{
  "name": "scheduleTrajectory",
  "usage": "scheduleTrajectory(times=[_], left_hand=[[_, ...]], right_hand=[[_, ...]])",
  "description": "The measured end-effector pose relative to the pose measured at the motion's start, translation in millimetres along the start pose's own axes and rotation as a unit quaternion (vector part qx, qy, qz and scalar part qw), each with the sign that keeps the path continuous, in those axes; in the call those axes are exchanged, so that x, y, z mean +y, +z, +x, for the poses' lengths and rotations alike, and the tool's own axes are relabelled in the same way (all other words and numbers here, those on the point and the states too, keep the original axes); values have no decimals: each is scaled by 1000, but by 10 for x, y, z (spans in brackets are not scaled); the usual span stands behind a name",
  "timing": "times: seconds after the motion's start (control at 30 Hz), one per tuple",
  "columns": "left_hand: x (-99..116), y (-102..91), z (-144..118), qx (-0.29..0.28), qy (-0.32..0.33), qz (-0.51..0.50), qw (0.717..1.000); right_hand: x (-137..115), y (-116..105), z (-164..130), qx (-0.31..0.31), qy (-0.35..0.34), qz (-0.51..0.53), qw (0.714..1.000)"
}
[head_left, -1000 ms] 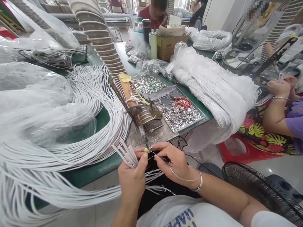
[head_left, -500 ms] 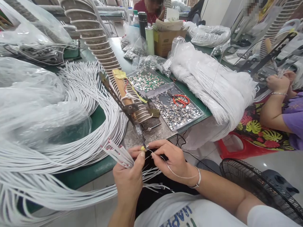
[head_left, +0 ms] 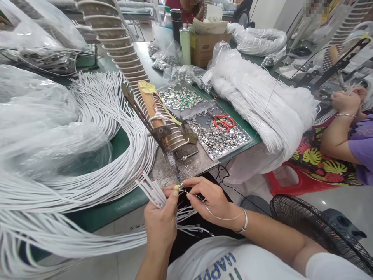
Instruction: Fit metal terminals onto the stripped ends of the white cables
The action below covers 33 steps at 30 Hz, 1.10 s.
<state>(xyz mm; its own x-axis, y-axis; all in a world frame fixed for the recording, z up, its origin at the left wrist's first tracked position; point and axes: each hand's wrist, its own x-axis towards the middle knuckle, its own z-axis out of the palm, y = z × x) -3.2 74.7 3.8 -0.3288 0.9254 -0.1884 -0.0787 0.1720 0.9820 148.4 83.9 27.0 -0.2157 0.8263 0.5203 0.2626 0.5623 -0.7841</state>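
My left hand (head_left: 161,219) is closed round a bunch of white cables (head_left: 150,190) whose ends stick up with reddish tips. Between its thumb and forefinger, partly covered by yellow finger wrapping, is a tiny metal connector (head_left: 181,186). My right hand (head_left: 211,200) pinches a thin silvery wire, apparently solder wire (head_left: 208,209), which loops back toward the wrist; its forefinger reaches the connector. Just above the fingertips points the tip of a fixed soldering iron (head_left: 170,155) with a wooden handle. Whether the tip touches the connector, I cannot tell.
Long white cable bundles (head_left: 128,175) curve over the left of the table. Behind the iron stands a ribbed hose (head_left: 125,50). A tray (head_left: 246,142) holds small metal connectors and orange-handled tweezers or snippers (head_left: 223,123). Right are bagged cables (head_left: 256,93), a fan (head_left: 314,229) and a co-worker's hands (head_left: 346,101).
My left hand has shifted slightly right and down with the cables and connector. The connector sits a little lower by the iron's tip. My right hand keeps its pinch on the wire.
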Motion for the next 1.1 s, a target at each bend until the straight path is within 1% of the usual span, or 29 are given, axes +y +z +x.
scheduleTrajectory(times=[0.23,0.4,0.6,0.77,0.93,1.1], left_hand=[[202,69,-13,-3,-40,-52,998],[262,106,-16,-1,-86,-118,989],[296,122,16,-7,-66,-123,990],[326,139,28,-6,-67,-123,990],[338,154,42,-7,-41,-109,993],[345,156,46,-2,-24,-112,993]], right_hand=[[-44,-21,65,13,-21,1,1000],[-45,-19,106,31,-37,1,999],[-15,-3,135,47,-41,-2,998],[-13,-10,159,48,-37,-3,998],[-32,-18,192,51,-29,-2,998],[-51,-20,215,56,-38,-6,998]])
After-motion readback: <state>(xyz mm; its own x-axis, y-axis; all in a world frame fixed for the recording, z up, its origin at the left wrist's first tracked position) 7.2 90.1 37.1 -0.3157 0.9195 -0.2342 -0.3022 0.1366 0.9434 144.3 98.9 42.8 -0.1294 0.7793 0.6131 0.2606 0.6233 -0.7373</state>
